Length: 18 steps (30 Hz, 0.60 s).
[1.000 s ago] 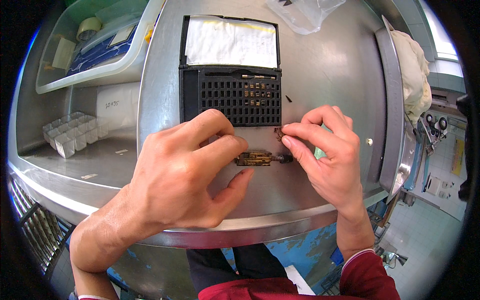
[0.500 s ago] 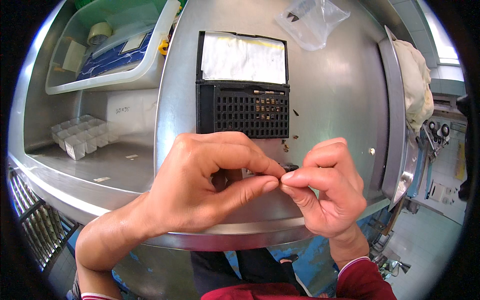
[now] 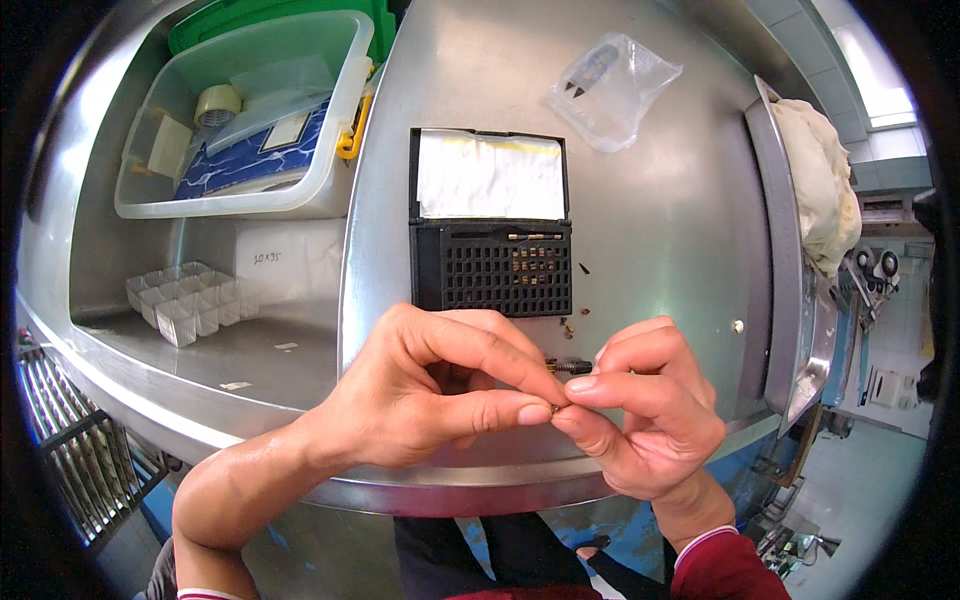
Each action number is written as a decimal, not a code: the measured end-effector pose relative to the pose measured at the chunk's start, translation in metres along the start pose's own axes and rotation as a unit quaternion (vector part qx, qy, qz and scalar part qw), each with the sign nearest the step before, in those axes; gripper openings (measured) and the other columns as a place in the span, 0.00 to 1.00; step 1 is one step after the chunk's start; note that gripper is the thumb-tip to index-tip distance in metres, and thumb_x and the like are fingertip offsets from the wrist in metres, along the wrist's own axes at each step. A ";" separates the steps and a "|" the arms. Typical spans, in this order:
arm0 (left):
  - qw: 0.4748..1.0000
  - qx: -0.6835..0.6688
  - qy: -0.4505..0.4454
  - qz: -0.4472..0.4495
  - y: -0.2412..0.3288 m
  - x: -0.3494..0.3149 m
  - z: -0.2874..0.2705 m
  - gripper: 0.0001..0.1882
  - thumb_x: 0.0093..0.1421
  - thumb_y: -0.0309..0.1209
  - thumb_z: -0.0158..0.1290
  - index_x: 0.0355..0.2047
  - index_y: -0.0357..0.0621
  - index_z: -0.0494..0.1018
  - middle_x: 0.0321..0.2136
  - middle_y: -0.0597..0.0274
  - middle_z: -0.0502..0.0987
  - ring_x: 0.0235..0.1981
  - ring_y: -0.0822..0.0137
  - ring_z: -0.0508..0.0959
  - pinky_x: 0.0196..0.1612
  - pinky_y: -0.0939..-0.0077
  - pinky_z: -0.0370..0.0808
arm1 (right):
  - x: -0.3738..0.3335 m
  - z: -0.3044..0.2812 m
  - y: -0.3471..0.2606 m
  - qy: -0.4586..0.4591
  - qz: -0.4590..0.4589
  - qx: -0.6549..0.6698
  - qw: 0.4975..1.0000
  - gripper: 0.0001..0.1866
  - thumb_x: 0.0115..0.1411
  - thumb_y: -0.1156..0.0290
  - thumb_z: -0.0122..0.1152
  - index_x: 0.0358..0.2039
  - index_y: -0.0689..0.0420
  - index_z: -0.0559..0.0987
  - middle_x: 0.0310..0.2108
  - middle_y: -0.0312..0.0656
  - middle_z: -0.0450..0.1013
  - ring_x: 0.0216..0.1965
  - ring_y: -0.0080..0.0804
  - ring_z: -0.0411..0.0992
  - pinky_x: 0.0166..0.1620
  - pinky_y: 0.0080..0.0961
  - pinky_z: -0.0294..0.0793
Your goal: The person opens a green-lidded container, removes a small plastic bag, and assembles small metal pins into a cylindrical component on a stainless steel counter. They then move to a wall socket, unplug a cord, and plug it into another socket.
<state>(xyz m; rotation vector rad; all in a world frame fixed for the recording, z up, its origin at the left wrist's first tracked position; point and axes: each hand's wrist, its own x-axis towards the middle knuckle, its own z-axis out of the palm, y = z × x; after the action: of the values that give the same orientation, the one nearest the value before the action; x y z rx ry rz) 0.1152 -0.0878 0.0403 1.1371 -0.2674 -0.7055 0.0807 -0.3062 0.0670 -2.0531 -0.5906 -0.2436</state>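
Observation:
Over the near part of the steel table, my left hand (image 3: 425, 385) and my right hand (image 3: 645, 415) meet fingertip to fingertip. Both are closed in a pinch on a tiny dark piece (image 3: 556, 408), too small to name. Just behind the fingers shows a small black rod-like part with a coil or thread (image 3: 572, 367); whether it lies on the table or is held, I cannot tell. Beyond the hands lies an open black case (image 3: 428, 270) with a grid of small compartments, several holding little brass-coloured pieces. White paper (image 3: 490, 178) lines its raised lid.
Loose tiny bits (image 3: 584, 268) lie right of the case. Farther back is a clear plastic bag (image 3: 625, 95). At left stand a translucent bin (image 3: 235, 205) and a clear divided tray (image 3: 190, 300). A metal tray (image 3: 775, 170) holding a pale cloth-like bundle (image 3: 815, 185) borders the right.
The view has shifted, so the case and table sit lower in the picture. Both hands keep their fingertip pinch, and more of the black rod-like part shows behind them.

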 end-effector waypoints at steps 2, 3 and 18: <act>0.999 -0.003 -0.004 -0.036 0.003 -0.002 -0.001 0.08 0.58 0.25 0.66 0.39 0.42 0.85 0.35 0.60 0.83 0.31 0.75 0.78 0.29 0.80 0.74 | -0.001 -0.001 -0.001 0.001 0.001 -0.002 1.000 0.14 0.51 0.74 0.78 0.38 0.57 0.84 0.32 0.39 0.73 0.31 0.33 0.72 0.32 0.26 0.72; 1.000 -0.007 -0.007 -0.030 0.003 -0.002 -0.001 0.08 0.58 0.25 0.66 0.39 0.42 0.85 0.35 0.60 0.83 0.32 0.75 0.78 0.30 0.79 0.74 | -0.001 -0.001 -0.002 0.000 0.001 -0.004 1.000 0.14 0.51 0.74 0.78 0.38 0.57 0.84 0.32 0.39 0.73 0.31 0.33 0.72 0.32 0.26 0.73; 0.993 0.090 -0.008 0.078 -0.007 0.001 -0.001 0.07 0.58 0.26 0.66 0.38 0.41 0.85 0.33 0.59 0.83 0.34 0.71 0.80 0.36 0.77 0.75 | -0.002 -0.002 -0.006 -0.013 -0.001 -0.014 1.000 0.12 0.51 0.77 0.76 0.37 0.56 0.83 0.33 0.39 0.74 0.32 0.34 0.73 0.33 0.27 0.73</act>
<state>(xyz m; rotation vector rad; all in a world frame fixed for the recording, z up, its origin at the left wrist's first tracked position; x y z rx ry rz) 0.1140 -0.0887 0.0335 1.2665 -0.4349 -0.5604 0.0757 -0.3056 0.0718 -2.0859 -0.6072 -0.2277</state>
